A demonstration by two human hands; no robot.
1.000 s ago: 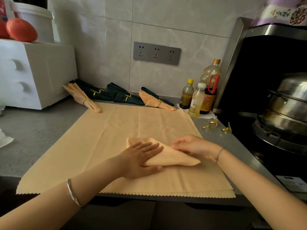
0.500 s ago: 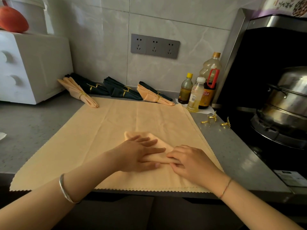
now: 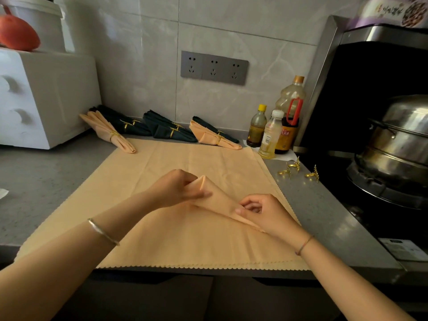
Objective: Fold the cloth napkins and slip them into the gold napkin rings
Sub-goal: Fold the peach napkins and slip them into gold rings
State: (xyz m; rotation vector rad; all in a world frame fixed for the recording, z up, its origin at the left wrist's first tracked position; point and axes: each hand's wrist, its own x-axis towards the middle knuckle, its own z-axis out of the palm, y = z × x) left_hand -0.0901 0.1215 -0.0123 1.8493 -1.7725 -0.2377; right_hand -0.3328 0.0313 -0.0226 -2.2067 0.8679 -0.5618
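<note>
Frame centre: peach napkin (image 3: 217, 201) folded to cone. Left hand (image 3: 178, 188) grips wide end, right hand (image 3: 266, 212) pinches tip. Upper centre: ringed napkins (image 3: 162, 132) done. Gold rings (image 3: 298, 170) at right unused; flat napkins (image 3: 162, 239) left.

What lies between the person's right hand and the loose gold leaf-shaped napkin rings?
In the head view, only the scalloped edge of the flat peach cloth, then bare grey countertop.

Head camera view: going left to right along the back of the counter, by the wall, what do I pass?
White drawer unit → peach ringed napkin → dark green ringed napkins → second peach ringed napkin → cluster of bottles → steel pot.
</note>
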